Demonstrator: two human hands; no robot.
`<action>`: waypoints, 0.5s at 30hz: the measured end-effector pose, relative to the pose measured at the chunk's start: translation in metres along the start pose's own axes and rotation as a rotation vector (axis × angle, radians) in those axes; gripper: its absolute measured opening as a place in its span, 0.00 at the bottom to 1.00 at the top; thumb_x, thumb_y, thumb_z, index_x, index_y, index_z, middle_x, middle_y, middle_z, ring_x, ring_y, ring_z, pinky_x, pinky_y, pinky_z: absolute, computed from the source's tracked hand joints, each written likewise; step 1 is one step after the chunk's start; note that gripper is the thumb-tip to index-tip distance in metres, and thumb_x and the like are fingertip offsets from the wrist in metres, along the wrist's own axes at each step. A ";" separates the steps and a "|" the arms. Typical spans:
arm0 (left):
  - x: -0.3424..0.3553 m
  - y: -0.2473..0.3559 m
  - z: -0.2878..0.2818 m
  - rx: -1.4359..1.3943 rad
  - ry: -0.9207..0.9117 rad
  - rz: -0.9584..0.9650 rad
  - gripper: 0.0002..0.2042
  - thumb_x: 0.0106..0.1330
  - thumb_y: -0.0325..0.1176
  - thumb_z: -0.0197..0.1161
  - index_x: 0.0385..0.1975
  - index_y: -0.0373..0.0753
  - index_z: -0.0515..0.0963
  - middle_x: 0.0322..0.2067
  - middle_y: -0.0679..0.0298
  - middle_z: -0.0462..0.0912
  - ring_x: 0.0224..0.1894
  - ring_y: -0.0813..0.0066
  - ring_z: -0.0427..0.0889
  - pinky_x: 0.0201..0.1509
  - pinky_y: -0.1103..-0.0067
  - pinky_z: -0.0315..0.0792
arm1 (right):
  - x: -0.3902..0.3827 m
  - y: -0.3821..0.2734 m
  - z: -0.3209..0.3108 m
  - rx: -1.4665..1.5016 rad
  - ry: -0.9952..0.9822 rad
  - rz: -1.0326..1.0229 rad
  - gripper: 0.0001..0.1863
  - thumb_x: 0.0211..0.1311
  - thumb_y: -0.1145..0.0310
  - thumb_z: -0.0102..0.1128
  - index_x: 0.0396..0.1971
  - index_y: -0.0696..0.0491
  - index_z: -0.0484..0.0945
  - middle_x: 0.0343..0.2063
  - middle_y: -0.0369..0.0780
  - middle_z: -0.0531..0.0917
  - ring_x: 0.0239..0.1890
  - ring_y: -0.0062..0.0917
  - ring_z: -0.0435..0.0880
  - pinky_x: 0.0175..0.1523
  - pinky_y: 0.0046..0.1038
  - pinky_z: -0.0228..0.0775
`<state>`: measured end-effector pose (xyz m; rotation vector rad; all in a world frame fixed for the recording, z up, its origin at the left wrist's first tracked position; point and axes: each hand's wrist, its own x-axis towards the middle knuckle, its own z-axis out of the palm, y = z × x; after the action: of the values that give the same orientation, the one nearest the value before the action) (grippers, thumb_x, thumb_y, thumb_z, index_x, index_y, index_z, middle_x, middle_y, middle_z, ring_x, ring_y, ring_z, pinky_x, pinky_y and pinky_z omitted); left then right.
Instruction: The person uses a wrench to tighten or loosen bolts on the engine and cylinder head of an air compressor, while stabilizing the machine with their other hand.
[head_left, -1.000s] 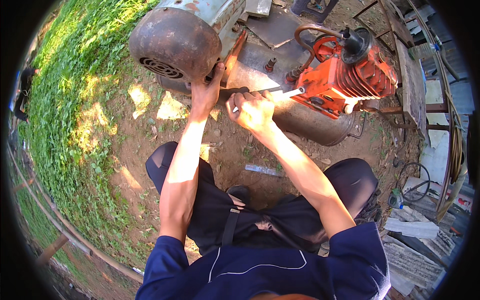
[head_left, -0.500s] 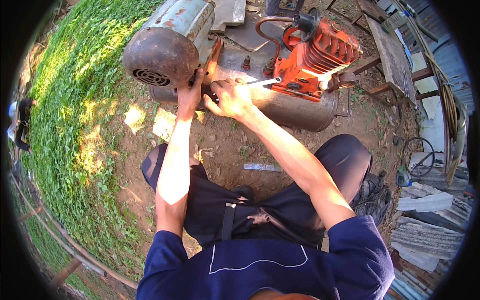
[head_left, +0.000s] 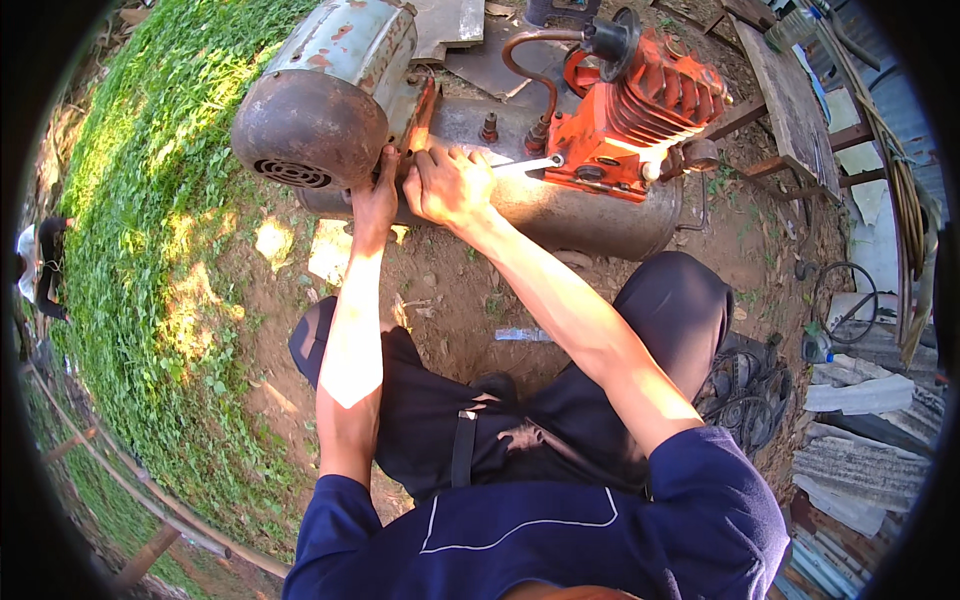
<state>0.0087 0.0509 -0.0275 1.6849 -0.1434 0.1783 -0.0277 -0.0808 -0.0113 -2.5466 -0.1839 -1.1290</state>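
A weathered electric motor (head_left: 320,120) with a dark round end cover sits over the left part of a grey-brown steel air tank (head_left: 590,230). My left hand (head_left: 374,205) is up against the motor's lower edge; its fingertips are partly hidden, and what they grip I cannot make out. Close beside it, my right hand (head_left: 452,187) is closed in a fist by the motor's rusty mount (head_left: 425,115). A silver wrench (head_left: 528,164) sticks out to the right from behind that fist, its ring end near the base of the red compressor pump (head_left: 640,110).
A copper-coloured pipe (head_left: 530,38) rises from the tank to the pump. Dark belts or hoses (head_left: 745,395) lie on the ground by my right knee. To the right are a wooden bench (head_left: 785,110) and corrugated sheets (head_left: 860,465). Another person (head_left: 45,265) is far left.
My right hand has shifted slightly left and up, and its fingers, looser before, have curled in more tightly. The left hand stays by the motor. The view has moved a little.
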 end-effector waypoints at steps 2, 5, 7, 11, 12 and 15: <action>0.005 0.001 0.003 -0.015 0.015 0.036 0.15 0.71 0.38 0.60 0.46 0.31 0.77 0.41 0.57 0.82 0.42 0.71 0.78 0.48 0.74 0.70 | 0.006 -0.001 0.005 0.027 -0.012 0.055 0.09 0.53 0.59 0.56 0.20 0.47 0.77 0.17 0.38 0.77 0.18 0.32 0.78 0.28 0.39 0.67; 0.008 0.006 0.005 0.007 0.004 -0.060 0.16 0.71 0.40 0.60 0.47 0.32 0.77 0.41 0.57 0.82 0.43 0.71 0.78 0.49 0.74 0.70 | 0.002 0.003 -0.001 0.047 -0.231 0.045 0.13 0.55 0.58 0.55 0.17 0.49 0.77 0.12 0.40 0.77 0.14 0.36 0.78 0.25 0.40 0.68; 0.011 0.008 0.004 -0.004 0.011 -0.069 0.19 0.70 0.43 0.61 0.49 0.31 0.76 0.46 0.55 0.80 0.48 0.68 0.76 0.53 0.73 0.68 | 0.005 0.002 -0.012 0.101 -0.265 -0.026 0.15 0.57 0.58 0.55 0.14 0.49 0.76 0.09 0.41 0.76 0.12 0.36 0.77 0.23 0.38 0.68; 0.013 -0.010 -0.005 0.089 0.002 -0.012 0.25 0.69 0.46 0.62 0.55 0.30 0.72 0.55 0.51 0.74 0.57 0.62 0.71 0.62 0.69 0.61 | -0.005 0.008 -0.040 0.167 -0.293 -0.192 0.17 0.58 0.58 0.57 0.12 0.49 0.74 0.08 0.41 0.76 0.11 0.32 0.79 0.20 0.34 0.69; 0.016 -0.007 -0.005 0.134 0.002 -0.008 0.27 0.68 0.47 0.62 0.57 0.30 0.71 0.58 0.50 0.73 0.60 0.60 0.69 0.65 0.68 0.59 | -0.003 0.011 -0.042 0.169 -0.350 -0.195 0.17 0.58 0.59 0.57 0.12 0.50 0.74 0.07 0.41 0.76 0.11 0.32 0.78 0.20 0.35 0.69; 0.010 -0.003 -0.002 0.026 -0.035 0.081 0.31 0.68 0.50 0.62 0.61 0.31 0.67 0.61 0.48 0.68 0.63 0.58 0.64 0.68 0.67 0.54 | 0.001 0.007 -0.042 0.155 -0.370 -0.173 0.19 0.60 0.57 0.56 0.14 0.52 0.75 0.08 0.43 0.76 0.11 0.36 0.78 0.18 0.37 0.69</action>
<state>0.0192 0.0532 -0.0282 1.7098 -0.2366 0.2126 -0.0544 -0.1026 0.0138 -2.6128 -0.5691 -0.6559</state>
